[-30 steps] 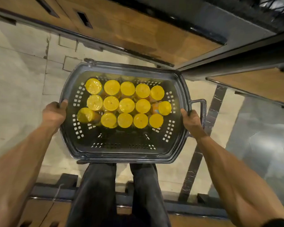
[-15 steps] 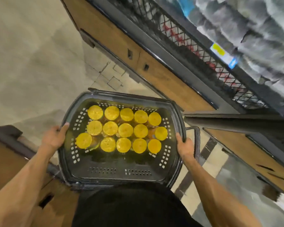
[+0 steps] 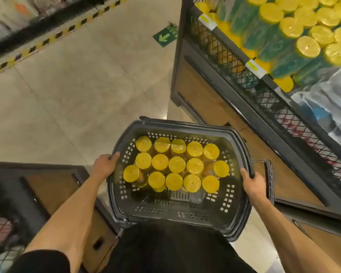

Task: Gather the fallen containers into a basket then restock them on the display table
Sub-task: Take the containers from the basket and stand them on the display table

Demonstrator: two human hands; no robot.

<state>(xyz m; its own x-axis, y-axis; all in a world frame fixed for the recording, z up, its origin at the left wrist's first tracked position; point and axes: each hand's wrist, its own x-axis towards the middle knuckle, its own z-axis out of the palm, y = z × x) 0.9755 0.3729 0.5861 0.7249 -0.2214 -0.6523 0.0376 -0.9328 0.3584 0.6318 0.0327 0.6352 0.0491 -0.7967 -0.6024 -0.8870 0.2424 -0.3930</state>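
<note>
left hand (image 3: 103, 166) grips basket (image 3: 173, 214) rim | right hand (image 3: 252, 184) grips opposite rim | yellow-lidded containers (image 3: 176, 164) upright inside basket | display table (image 3: 264, 99) beside basket

Open floor (image 3: 71, 91) lies ahead and left. On the right the tabletop (image 3: 231, 43) is crowded with containers (image 3: 307, 47) above a mesh front (image 3: 295, 123); a low cabinet (image 3: 53, 186) stands just left of the basket (image 3: 185, 125)

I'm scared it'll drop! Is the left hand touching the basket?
Touching. The head view shows the left hand with its thumb hooked over the left rim of the basket, with no gap.
</note>
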